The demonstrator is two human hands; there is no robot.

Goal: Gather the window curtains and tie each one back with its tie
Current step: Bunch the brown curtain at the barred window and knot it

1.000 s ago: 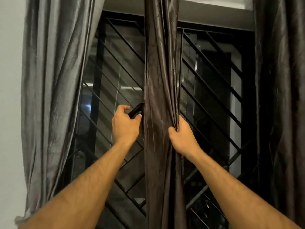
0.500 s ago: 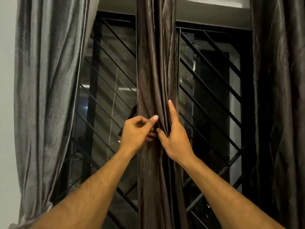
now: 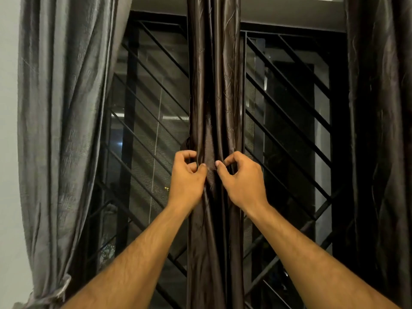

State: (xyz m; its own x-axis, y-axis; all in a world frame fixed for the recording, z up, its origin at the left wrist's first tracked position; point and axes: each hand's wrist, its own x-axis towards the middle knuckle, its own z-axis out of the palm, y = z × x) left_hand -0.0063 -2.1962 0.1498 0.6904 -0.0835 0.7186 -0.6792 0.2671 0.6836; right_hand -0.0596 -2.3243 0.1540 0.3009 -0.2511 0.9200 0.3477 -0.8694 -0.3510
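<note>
The dark brown middle curtain point(image 3: 214, 85) hangs gathered into a narrow column in front of the window. A dark, mesh-textured piece of its tie point(image 3: 210, 159) lies across the curtain's front at hand height. My left hand point(image 3: 186, 177) pinches the tie's left end against the folds, fingers curled. My right hand point(image 3: 242, 178) pinches the right end, thumb tip on the textured patch. The two hands sit almost touching. The rest of the tie is hidden behind the curtain.
A grey curtain point(image 3: 62, 130) hangs at the left, bunched by a band near its lower end point(image 3: 51, 295). Another dark curtain point(image 3: 379, 130) hangs at the right edge. Behind them is a black window grille point(image 3: 289, 108) with diagonal bars.
My left hand brought the tie round from the curtain's left side to its front. My right hand left the right edge and now meets it at the middle, index finger curled in.
</note>
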